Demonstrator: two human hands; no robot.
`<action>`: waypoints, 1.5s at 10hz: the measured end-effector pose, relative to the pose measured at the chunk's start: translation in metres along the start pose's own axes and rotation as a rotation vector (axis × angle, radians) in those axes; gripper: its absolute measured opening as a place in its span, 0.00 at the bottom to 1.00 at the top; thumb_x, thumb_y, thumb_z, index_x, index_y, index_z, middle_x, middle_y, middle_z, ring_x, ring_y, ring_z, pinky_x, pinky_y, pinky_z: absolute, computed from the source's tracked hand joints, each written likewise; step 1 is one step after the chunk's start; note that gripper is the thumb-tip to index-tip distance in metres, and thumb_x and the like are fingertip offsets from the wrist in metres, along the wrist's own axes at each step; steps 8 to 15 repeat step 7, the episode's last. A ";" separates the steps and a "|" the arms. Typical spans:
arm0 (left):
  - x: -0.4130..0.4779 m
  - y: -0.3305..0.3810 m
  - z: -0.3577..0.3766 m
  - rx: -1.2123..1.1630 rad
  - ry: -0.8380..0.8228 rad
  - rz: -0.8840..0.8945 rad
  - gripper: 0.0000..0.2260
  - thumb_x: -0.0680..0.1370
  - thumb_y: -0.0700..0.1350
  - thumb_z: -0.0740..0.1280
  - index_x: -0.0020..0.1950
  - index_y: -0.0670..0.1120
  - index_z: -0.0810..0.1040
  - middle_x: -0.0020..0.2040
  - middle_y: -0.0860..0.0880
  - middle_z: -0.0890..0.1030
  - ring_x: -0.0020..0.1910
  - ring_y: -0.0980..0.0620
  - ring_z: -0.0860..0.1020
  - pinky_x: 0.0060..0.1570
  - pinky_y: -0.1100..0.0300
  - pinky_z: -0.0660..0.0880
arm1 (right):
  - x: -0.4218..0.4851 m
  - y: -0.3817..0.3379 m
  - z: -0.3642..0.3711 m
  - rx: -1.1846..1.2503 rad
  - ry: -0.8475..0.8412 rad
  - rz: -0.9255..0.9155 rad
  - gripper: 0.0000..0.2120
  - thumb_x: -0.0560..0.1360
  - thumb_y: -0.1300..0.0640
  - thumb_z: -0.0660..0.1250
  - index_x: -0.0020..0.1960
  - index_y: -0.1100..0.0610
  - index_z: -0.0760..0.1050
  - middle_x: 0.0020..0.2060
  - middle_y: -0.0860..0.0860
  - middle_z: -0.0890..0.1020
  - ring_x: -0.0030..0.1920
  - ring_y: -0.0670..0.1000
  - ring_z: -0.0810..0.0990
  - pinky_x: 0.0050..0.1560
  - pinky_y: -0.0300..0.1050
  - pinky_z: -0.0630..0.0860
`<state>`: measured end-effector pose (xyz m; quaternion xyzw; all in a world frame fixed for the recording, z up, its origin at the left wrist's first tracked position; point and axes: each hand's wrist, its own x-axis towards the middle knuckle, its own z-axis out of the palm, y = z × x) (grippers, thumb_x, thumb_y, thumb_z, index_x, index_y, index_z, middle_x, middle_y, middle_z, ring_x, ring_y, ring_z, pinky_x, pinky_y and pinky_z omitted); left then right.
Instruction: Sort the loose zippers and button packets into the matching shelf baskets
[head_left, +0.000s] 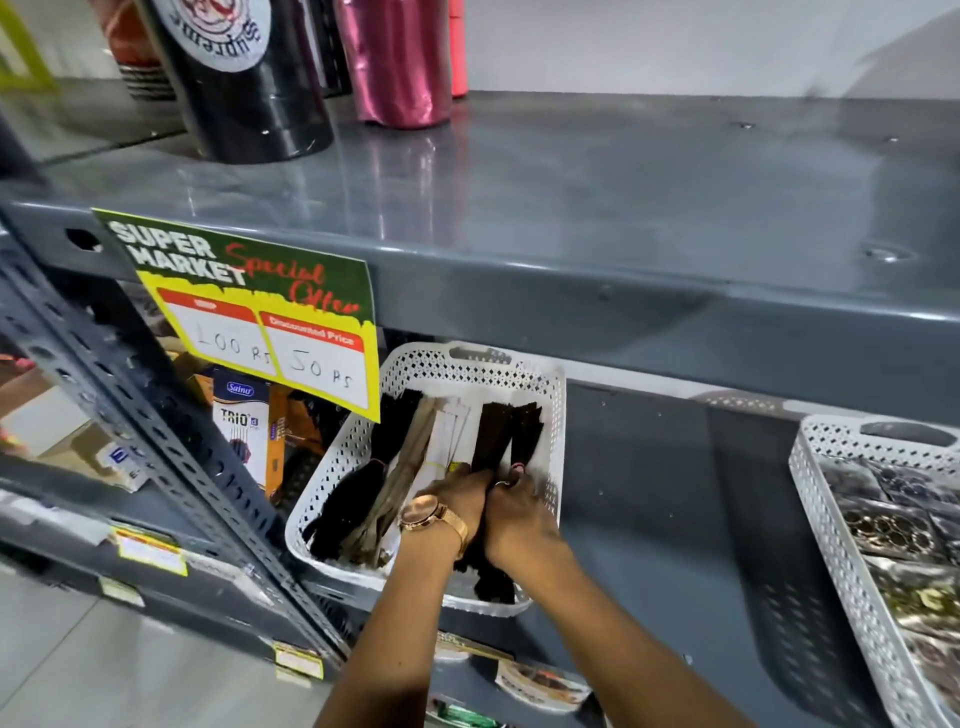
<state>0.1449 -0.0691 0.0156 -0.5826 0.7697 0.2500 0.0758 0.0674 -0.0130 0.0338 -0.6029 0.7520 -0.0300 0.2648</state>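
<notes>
A white perforated basket (556, 415) sits on the lower grey shelf and holds bundles of black, beige, white and brown zippers (400, 467). Both hands are inside it, side by side. My left hand (457, 499), with a rose-gold watch on the wrist, grips the dark brown and black zipper bundle (498, 436). My right hand (519, 514) closes on the same bundle from the right. A second white basket (826, 493) at the right edge holds button packets (893, 525) in clear bags.
A yellow and green price sign (249, 306) hangs from the upper shelf edge (623, 291). Black and pink rolls (395, 57) stand on the top shelf. Boxed goods (244, 426) sit left of the zipper basket behind a slotted upright (156, 415).
</notes>
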 end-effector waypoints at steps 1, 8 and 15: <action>0.000 -0.001 0.002 -0.035 -0.033 0.000 0.19 0.79 0.59 0.54 0.67 0.57 0.71 0.70 0.45 0.72 0.65 0.40 0.73 0.61 0.55 0.71 | 0.002 -0.001 0.003 -0.129 0.064 -0.010 0.20 0.81 0.63 0.56 0.72 0.64 0.62 0.70 0.60 0.67 0.68 0.56 0.69 0.62 0.43 0.72; -0.095 0.046 -0.018 0.142 0.479 0.172 0.22 0.75 0.40 0.60 0.69 0.51 0.65 0.70 0.46 0.69 0.68 0.41 0.69 0.63 0.46 0.70 | -0.074 0.021 -0.035 -0.250 0.543 -0.151 0.12 0.76 0.63 0.59 0.56 0.59 0.77 0.55 0.55 0.80 0.60 0.59 0.73 0.50 0.51 0.76; -0.095 0.046 -0.018 0.142 0.479 0.172 0.22 0.75 0.40 0.60 0.69 0.51 0.65 0.70 0.46 0.69 0.68 0.41 0.69 0.63 0.46 0.70 | -0.074 0.021 -0.035 -0.250 0.543 -0.151 0.12 0.76 0.63 0.59 0.56 0.59 0.77 0.55 0.55 0.80 0.60 0.59 0.73 0.50 0.51 0.76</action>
